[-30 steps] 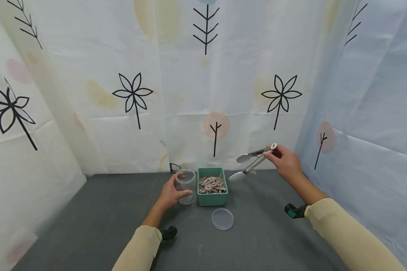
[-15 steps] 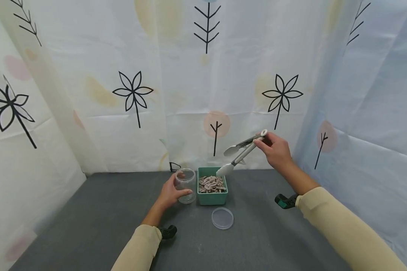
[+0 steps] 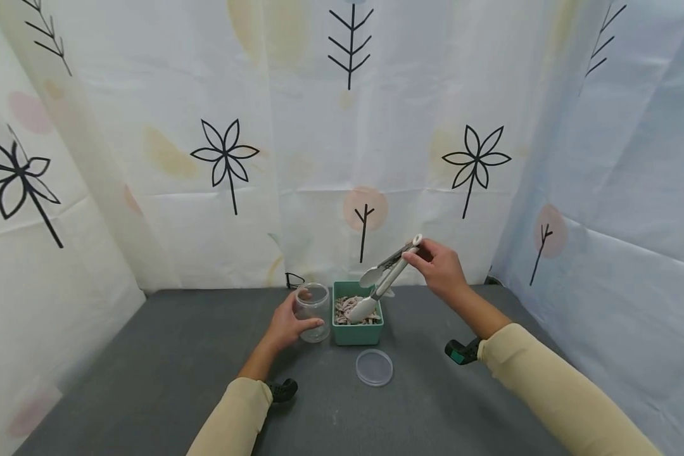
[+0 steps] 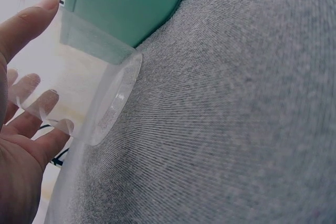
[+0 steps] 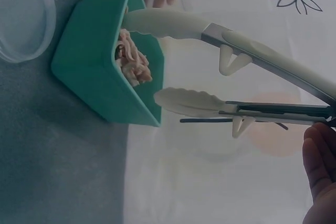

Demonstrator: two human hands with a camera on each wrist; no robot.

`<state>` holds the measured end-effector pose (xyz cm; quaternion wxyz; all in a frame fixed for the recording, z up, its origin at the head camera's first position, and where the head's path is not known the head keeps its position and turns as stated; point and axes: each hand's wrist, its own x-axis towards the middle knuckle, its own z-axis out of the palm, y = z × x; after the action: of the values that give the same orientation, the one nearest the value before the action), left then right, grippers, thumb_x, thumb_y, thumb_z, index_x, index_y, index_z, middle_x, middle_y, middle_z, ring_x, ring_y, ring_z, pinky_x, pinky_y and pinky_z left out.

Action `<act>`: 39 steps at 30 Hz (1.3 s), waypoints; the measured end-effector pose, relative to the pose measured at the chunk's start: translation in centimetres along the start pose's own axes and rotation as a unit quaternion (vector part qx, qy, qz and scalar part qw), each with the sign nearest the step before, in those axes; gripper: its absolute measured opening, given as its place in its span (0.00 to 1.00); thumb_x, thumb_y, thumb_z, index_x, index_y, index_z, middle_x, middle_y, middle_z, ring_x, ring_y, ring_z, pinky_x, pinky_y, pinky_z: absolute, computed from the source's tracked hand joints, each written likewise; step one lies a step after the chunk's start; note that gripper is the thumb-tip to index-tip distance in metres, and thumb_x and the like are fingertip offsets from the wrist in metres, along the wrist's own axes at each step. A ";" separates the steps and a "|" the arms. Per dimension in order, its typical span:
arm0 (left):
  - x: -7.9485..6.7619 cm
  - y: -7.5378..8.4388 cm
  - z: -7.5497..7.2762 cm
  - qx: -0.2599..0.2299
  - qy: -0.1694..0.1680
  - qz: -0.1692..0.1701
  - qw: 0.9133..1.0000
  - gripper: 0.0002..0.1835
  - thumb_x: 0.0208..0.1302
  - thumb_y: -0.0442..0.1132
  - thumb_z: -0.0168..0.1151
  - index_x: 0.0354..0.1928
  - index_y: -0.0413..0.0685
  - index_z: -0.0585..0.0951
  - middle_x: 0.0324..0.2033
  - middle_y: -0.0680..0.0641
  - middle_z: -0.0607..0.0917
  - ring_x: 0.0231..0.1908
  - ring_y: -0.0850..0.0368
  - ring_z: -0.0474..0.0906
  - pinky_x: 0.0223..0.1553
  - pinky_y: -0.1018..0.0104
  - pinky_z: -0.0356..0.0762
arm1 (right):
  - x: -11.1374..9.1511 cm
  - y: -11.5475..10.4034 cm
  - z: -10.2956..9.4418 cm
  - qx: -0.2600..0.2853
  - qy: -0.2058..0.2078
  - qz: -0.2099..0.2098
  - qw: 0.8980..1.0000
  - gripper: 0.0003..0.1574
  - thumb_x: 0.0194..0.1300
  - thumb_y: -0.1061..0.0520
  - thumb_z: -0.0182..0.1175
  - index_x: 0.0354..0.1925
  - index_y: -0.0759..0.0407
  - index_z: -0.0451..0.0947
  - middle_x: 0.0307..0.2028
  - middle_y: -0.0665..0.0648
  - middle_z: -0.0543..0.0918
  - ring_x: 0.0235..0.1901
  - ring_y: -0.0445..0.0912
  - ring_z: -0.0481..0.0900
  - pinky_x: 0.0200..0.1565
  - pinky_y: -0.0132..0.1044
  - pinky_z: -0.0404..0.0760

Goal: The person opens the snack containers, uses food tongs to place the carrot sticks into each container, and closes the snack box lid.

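A clear, empty-looking jar (image 3: 318, 309) stands upright on the dark tabletop. My left hand (image 3: 283, 328) grips its side, thumb in front and fingers around the back; the left wrist view shows the see-through wall and base edge. Beside the jar is a green rectangular container (image 3: 358, 336) holding pale pinkish-brown strips (image 5: 135, 66). My right hand (image 3: 443, 271) holds tongs (image 3: 391, 278) near their hinged end. The tongs' arms are spread apart: one tip reaches over the strips inside the container, while the other is higher, near the back rim. Whether a tip touches the strips I cannot tell.
A round translucent lid (image 3: 374, 368) lies flat on the dark grey tabletop (image 3: 422, 405) in front of the green container. White patterned fabric (image 3: 308, 126) hangs behind and on both sides of the table.
My right hand has carried the tongs leftward and down, from right of the green container to over it, with one tip now inside. The left hand and jar have stayed in place.
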<state>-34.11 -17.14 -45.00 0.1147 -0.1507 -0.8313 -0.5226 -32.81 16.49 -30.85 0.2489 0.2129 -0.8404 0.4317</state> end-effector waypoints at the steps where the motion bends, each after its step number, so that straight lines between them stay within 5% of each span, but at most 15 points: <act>1: 0.0 0.0 0.0 -0.001 -0.001 -0.001 1.000 0.39 0.50 0.39 0.78 0.64 0.42 0.69 0.60 0.41 0.76 0.59 0.43 0.72 0.53 0.44 0.71 | 0.0 0.1 0.2 -0.001 -0.003 0.000 1.000 0.16 0.66 0.55 0.64 0.48 0.63 0.80 0.38 0.58 0.84 0.38 0.48 0.80 0.39 0.33 0.79; 10: 0.0 0.0 0.1 -0.003 0.003 -0.005 1.000 0.39 0.50 0.39 0.78 0.63 0.44 0.70 0.59 0.42 0.76 0.59 0.43 0.72 0.53 0.44 0.72 | -0.2 0.5 2.0 0.005 -0.022 0.007 1.000 0.12 0.67 0.56 0.63 0.45 0.63 0.79 0.33 0.57 0.81 0.33 0.49 0.76 0.36 0.40 0.76; 16: 0.0 0.0 0.0 -0.004 0.003 -0.006 1.000 0.39 0.50 0.38 0.78 0.64 0.42 0.69 0.59 0.41 0.75 0.59 0.43 0.72 0.52 0.44 0.72 | 0.2 0.7 3.2 0.050 -0.049 0.022 0.997 0.14 0.70 0.53 0.60 0.49 0.60 0.77 0.41 0.59 0.80 0.44 0.53 0.77 0.44 0.48 0.76; 24: -0.2 -0.3 0.2 -0.007 -0.001 0.019 1.000 0.42 0.51 0.43 0.78 0.65 0.40 0.67 0.59 0.40 0.75 0.59 0.40 0.71 0.52 0.42 0.71 | 0.2 1.3 4.4 0.135 -0.143 0.085 0.977 0.20 0.71 0.52 0.58 0.56 0.60 0.74 0.56 0.65 0.77 0.54 0.58 0.76 0.54 0.57 0.70; 29: -0.4 -0.4 0.3 0.003 0.009 0.063 0.998 0.44 0.53 0.49 0.76 0.66 0.38 0.64 0.57 0.38 0.75 0.56 0.38 0.72 0.47 0.45 0.73 | 0.4 1.7 4.6 0.133 -0.190 0.103 0.967 0.23 0.68 0.52 0.62 0.56 0.62 0.73 0.58 0.67 0.74 0.56 0.61 0.75 0.55 0.57 0.70; 39: 0.6 0.7 0.3 -0.018 -0.004 -0.031 0.999 0.48 0.50 0.44 0.78 0.69 0.46 0.60 0.62 0.41 0.72 0.58 0.42 0.71 0.52 0.43 0.71 | 1.2 2.8 4.0 0.140 -0.277 0.112 0.944 0.27 0.67 0.56 0.63 0.59 0.67 0.71 0.51 0.66 0.77 0.46 0.53 0.78 0.50 0.50 0.74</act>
<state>-34.36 -16.52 -44.33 0.0926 -0.1287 -0.8267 -0.5399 -36.32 14.55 -33.86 -0.0756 0.2612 -0.8259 0.4939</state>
